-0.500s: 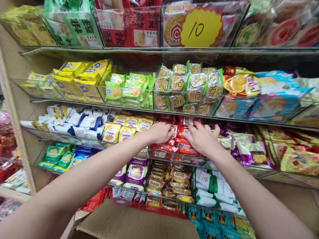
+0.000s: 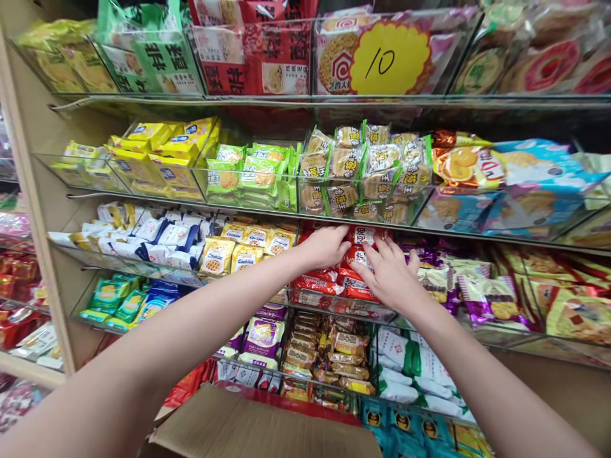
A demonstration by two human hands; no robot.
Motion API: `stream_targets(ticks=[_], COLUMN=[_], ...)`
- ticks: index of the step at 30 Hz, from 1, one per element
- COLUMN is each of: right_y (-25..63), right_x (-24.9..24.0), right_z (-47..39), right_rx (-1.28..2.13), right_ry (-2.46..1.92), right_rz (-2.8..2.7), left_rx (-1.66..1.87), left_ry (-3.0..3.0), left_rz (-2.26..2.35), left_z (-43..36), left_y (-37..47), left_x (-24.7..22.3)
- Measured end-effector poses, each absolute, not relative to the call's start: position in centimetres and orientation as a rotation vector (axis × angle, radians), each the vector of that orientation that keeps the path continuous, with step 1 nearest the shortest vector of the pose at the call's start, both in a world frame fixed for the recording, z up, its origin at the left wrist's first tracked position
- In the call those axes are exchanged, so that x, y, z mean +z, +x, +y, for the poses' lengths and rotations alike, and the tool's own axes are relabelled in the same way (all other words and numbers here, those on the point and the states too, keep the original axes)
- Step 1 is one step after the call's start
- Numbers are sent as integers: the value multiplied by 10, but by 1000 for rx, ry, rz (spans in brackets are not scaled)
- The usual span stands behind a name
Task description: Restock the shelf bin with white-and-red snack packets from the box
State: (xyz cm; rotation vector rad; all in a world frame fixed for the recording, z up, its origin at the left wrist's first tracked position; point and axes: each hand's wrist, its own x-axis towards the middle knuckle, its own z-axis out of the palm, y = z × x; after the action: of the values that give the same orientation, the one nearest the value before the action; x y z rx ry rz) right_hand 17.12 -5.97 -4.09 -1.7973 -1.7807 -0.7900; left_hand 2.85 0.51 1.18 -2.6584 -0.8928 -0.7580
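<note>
Red snack packets (image 2: pixel 359 291) fill a clear-walled compartment in the middle of the shelf unit. My left hand (image 2: pixel 329 247) rests on the packets at the left side of this compartment, its fingers reaching over them and partly bent, the tips partly hidden. On the right side, my right hand (image 2: pixel 394 273) lies over the red packets with its fingers spread and its thumb side toward the left hand. I see no packet lifted by either hand. Yellow cookie packets (image 2: pixel 218 256) are beside the left forearm, and purple packets (image 2: pixel 496 298) lie right of the right hand.
An open cardboard box (image 2: pixel 262 423) stands below my forearms. Just above my hands runs a glass shelf edge (image 2: pixel 363 222) carrying round cakes in clear wrappers (image 2: pixel 379 162). Brown-wrapped snacks (image 2: pixel 351 345) and white-green packets (image 2: pixel 415 366) sit lower down. A yellow price tag (image 2: pixel 391 57) hangs above.
My left hand has shifted right across the red packets, closer to the right hand, and its fingers are more bent. The right hand stays nearly in place. The view has shifted slightly.
</note>
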Motion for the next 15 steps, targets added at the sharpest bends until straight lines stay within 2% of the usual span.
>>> stream_targets(ticks=[8, 15], right_y=[178, 176], right_x=[-51, -53], right_z=[-63, -67], right_rx=[-785, -784], right_ry=[-1749, -1780], right_rz=[-1821, -1813], left_rx=[-862, -851], left_ry=[-2671, -2662], left_rz=[-927, -960], left_z=[32, 23], left_y=[55, 51], left_x=[13, 10])
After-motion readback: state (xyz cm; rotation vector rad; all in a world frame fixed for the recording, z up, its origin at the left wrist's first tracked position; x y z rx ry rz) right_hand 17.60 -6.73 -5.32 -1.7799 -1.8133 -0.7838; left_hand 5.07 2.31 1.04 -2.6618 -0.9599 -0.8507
